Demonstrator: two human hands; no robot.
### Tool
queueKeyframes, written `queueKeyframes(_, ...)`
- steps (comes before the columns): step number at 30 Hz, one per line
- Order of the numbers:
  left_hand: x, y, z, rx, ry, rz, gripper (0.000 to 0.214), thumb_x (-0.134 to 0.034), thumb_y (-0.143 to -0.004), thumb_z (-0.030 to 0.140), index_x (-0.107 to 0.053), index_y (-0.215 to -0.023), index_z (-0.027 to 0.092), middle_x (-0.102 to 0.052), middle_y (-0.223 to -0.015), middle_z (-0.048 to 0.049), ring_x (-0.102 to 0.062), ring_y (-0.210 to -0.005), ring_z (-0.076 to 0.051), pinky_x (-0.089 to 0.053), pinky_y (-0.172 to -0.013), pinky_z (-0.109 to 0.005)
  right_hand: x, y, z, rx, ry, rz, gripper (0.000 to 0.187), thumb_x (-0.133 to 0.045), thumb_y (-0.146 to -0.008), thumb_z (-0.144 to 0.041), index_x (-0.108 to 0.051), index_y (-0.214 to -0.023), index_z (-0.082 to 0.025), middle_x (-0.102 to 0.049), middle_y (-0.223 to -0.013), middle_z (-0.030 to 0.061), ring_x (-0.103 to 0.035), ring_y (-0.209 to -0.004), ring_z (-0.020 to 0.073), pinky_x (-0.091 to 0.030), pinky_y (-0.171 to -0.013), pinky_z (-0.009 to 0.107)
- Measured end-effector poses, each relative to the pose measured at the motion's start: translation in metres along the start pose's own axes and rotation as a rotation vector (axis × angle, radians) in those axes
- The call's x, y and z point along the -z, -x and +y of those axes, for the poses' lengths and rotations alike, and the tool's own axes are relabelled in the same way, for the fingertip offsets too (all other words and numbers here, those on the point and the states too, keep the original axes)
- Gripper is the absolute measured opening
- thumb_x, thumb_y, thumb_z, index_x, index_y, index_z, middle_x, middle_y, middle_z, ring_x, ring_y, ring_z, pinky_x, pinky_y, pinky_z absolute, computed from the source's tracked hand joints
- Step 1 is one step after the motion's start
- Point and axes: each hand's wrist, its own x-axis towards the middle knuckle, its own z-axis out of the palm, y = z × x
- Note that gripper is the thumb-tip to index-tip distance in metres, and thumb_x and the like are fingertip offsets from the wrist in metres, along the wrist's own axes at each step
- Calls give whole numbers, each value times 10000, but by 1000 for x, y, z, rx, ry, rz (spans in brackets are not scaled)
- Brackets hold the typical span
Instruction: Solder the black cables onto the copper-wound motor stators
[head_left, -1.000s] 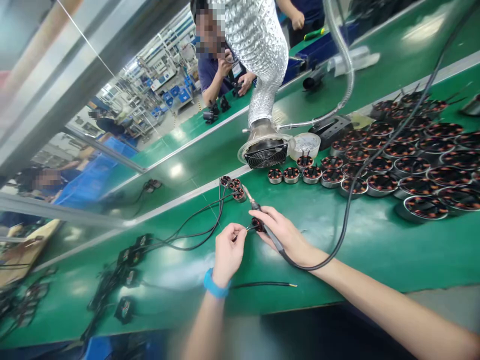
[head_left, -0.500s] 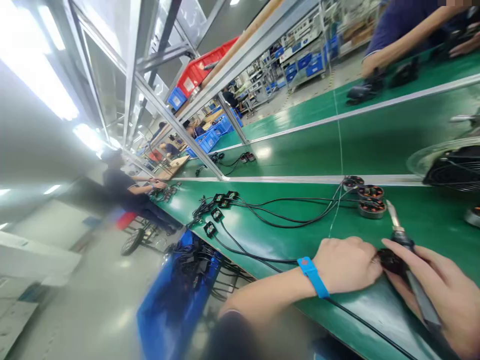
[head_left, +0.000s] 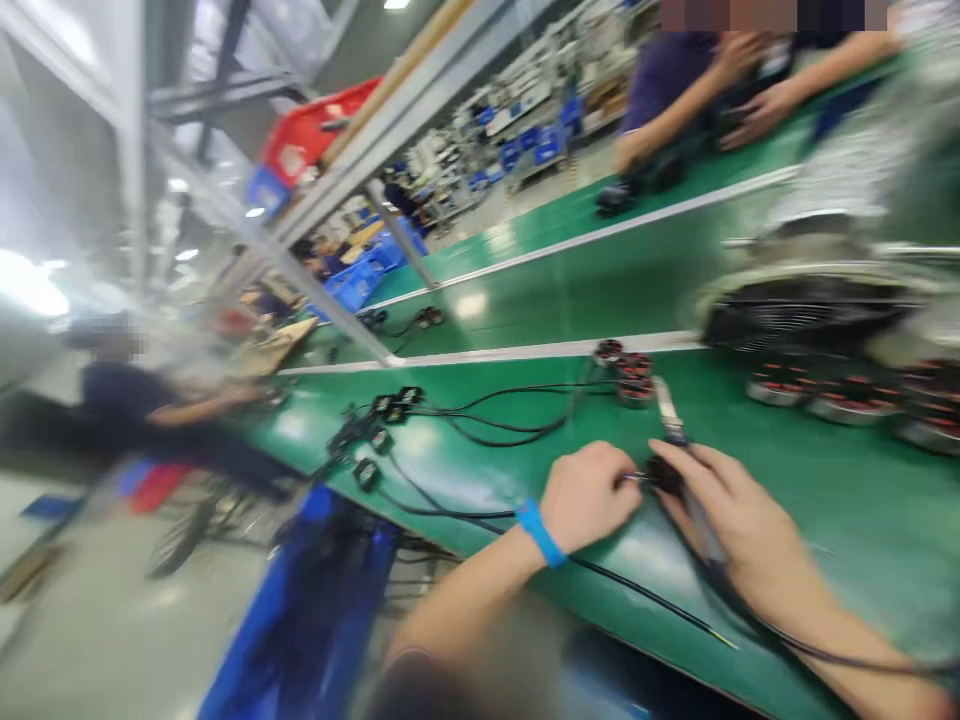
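Note:
My right hand [head_left: 739, 520] is closed around a soldering iron [head_left: 666, 408], its pale metal tip pointing up and away. The fingers of that hand also steady a small dark round part [head_left: 665, 475], mostly covered. My left hand [head_left: 591, 495], with a blue band [head_left: 540, 533] at the wrist, pinches at the near side of this part; what lies between the fingertips is too small to name. Just beyond the tip stand several motors [head_left: 635, 378] with copper-coloured windings. A black cable [head_left: 645, 590] passes under my left wrist and ends in thin coloured wires.
Square black connector pieces [head_left: 367, 474] on cables lie at the left of the green bench [head_left: 480, 470]. More motors [head_left: 853, 398] and a fan-like black unit [head_left: 810, 310] are at right. A blue bin [head_left: 300, 600] stands below the edge. Co-workers sit left and opposite.
The view has swung right, so the bench and both hands appear farther left. More motors and the cable's wire end have come into sight. My right hand keeps its hold on the soldering iron.

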Motion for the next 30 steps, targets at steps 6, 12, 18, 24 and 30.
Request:
queueKeyframes(6, 14, -24, -15, 246, 558, -384, 357, -694, -813, 474, -668, -950, 146, -538, -634, 35, -457, -507, -90, -378, -465, -215, 1, 2, -3, -59, 56, -111, 570, -411, -982, -137, -328, -1526, -287, -523, -1329, 143, -581, -1200, 283, -563, -968, 460)
queueKeyframes(12, 3, -49, -12, 231, 738, -439, 477, -703, -784, 582, -712, -813, 106, -610, -694, -11, -475, -593, -89, -375, -537, -210, 6, 3, -7, -62, 26, -118, 631, -393, -954, -77, -289, -1542, -283, -510, -1329, 145, -559, -1222, 275, -550, -991, 460)
queueKeyframes(18, 5, -51, -13, 289, 783, -421, 422, -794, -700, 534, -690, -718, 126, -587, -660, 2, -444, -580, -81, -334, -544, -221, 12, -6, -11, -126, -4, -88, 570, -426, -958, -103, -348, -1494, -282, -526, -1260, 135, -622, -1095, 265, -587, -900, 425)
queueKeyframes(24, 11, -48, -24, 343, 869, -419, 415, -898, -585, 437, -640, -682, 127, -583, -615, 31, -440, -547, -59, -346, -569, -216, 15, -7, -13, -151, -51, -93, 578, -441, -946, -72, -355, -1479, -280, -519, -1263, 134, -611, -1134, 269, -575, -931, 426)
queueKeyframes(30, 8, -57, -15, 307, 849, -511, 388, -862, -651, 446, -696, -779, 119, -678, -758, -25, -579, -692, -121, -451, -722, -273, 14, -7, -12, -138, -45, -69, 604, -440, -959, -103, -314, -1515, -303, -534, -1247, 130, -631, -1099, 268, -585, -904, 419)
